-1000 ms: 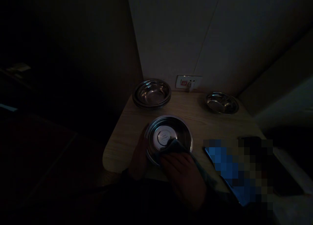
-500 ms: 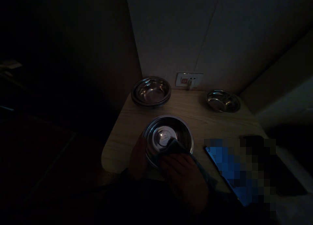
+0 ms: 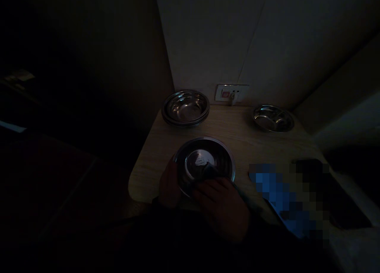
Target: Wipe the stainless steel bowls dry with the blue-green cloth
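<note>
A: What's filling most of the view?

B: A pale wall, rising in dim light. Below it a wood-patterned counter is spreading out towards the person.

A: And on that?

B: The biggest piece is the round metal bowl, sitting near the front edge, its mouth facing up. A stack of metal bowls is standing behind it, at the back left. A dark flat object is lying at the right, partly covered by blurring, with a blue blurred item lying beside it. A single shallow bowl is resting at the back right.

A: What are the hands doing?

B: The right hand is reaching over the bowl's near rim, its fingers lying together, closed over a dark cloth and pressing it inside. The left hand is touching the bowl's left side; I can't tell whether those fingers are gripping, it's too dark.

A: Anything smaller?

B: A wall socket with a reddish switch is sitting just above the counter's back edge.
</note>
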### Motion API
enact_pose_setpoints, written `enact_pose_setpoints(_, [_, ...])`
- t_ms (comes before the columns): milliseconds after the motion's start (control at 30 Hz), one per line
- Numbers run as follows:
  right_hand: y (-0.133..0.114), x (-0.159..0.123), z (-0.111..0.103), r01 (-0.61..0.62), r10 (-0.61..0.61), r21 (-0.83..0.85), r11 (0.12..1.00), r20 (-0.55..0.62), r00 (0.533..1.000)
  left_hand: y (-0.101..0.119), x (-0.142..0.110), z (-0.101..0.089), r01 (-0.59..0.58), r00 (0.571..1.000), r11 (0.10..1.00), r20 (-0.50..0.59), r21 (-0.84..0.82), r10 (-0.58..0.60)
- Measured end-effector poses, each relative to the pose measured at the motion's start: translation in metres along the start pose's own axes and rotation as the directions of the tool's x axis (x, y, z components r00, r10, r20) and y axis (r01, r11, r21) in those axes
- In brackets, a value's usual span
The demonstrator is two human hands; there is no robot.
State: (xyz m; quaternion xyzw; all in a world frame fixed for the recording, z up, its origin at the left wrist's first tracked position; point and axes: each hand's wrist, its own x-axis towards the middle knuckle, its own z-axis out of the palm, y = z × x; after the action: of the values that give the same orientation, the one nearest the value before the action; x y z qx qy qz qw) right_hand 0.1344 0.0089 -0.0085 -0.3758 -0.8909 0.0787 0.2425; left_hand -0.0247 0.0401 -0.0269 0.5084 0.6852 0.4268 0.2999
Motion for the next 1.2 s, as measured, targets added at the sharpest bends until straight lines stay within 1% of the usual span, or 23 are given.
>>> enact_pose_setpoints(100, [0.007,-0.011,-0.009,0.030,-0.027,-0.051,0.998,0.058,0.998,0.002,0.000,0.001,-0.005,0.999,1.000,0.037,-0.018,0.006])
enact_pose_setpoints(167, [0.003,-0.008,-0.008,0.014,-0.011,-0.046,0.999,0.068,0.998,0.004,-0.001,0.001,-0.007,0.999,1.000,0.040,-0.013,0.008])
enact_pose_setpoints(233, [-0.004,0.002,-0.001,-0.026,0.027,-0.016,1.000,0.040,0.999,0.004,-0.001,0.000,-0.003,1.000,1.000,0.014,0.024,0.002])
enact_pose_setpoints(333, [-0.010,0.010,0.008,-0.037,0.037,0.016,0.999,-0.004,0.999,0.004,-0.001,-0.002,0.026,0.999,0.996,-0.041,0.080,-0.022])
enact_pose_setpoints(400, [-0.005,0.005,0.007,-0.002,0.002,0.000,1.000,0.004,1.000,0.004,0.000,-0.003,0.029,0.998,0.996,-0.055,0.088,-0.024])
enact_pose_setpoints(500, [0.004,-0.008,-0.002,0.040,-0.039,-0.043,0.998,0.032,0.999,0.005,0.001,0.000,-0.007,1.000,1.000,-0.023,0.020,0.007])
enact_pose_setpoints(567, [0.003,-0.009,-0.004,0.019,-0.017,-0.056,0.998,0.043,0.999,0.006,0.002,0.001,-0.025,0.999,1.000,0.019,-0.019,0.026])
enact_pose_setpoints(633, [-0.004,-0.003,0.000,-0.042,0.044,-0.056,0.998,0.039,0.998,0.006,0.004,0.001,-0.032,0.998,0.999,0.055,-0.033,0.034])
enact_pose_setpoints(700, [-0.012,0.006,0.007,-0.079,0.080,-0.046,0.996,0.026,0.996,0.005,0.005,0.000,-0.021,0.998,0.999,0.050,-0.028,0.022])
enact_pose_setpoints(767, [-0.015,0.010,0.011,-0.072,0.073,-0.044,0.996,0.017,0.997,0.005,0.006,-0.002,0.005,1.000,1.000,0.018,-0.011,-0.004])
enact_pose_setpoints(867, [-0.006,0.003,0.004,-0.008,0.011,-0.080,0.997,0.043,0.999,0.005,0.007,-0.003,0.030,1.000,0.999,0.009,-0.027,-0.030])
enact_pose_setpoints(967, [0.009,-0.012,-0.010,0.050,-0.043,-0.125,0.991,0.061,0.997,0.004,0.007,-0.002,-0.016,1.000,0.998,0.022,-0.059,0.018])
enact_pose_setpoints(1033, [0.014,-0.018,-0.017,0.064,-0.055,-0.134,0.989,0.074,0.996,0.003,0.007,-0.001,-0.044,0.999,0.997,0.024,-0.058,0.045])
enact_pose_setpoints(1100, [0.015,-0.020,-0.020,0.060,-0.048,-0.130,0.990,0.090,0.995,0.003,0.007,0.000,-0.032,0.999,0.999,0.010,-0.035,0.032])
enact_pose_setpoints(1200, [0.008,-0.014,-0.016,0.036,-0.025,-0.111,0.993,0.096,0.995,0.004,0.006,0.000,0.001,1.000,0.999,0.012,-0.032,0.000])
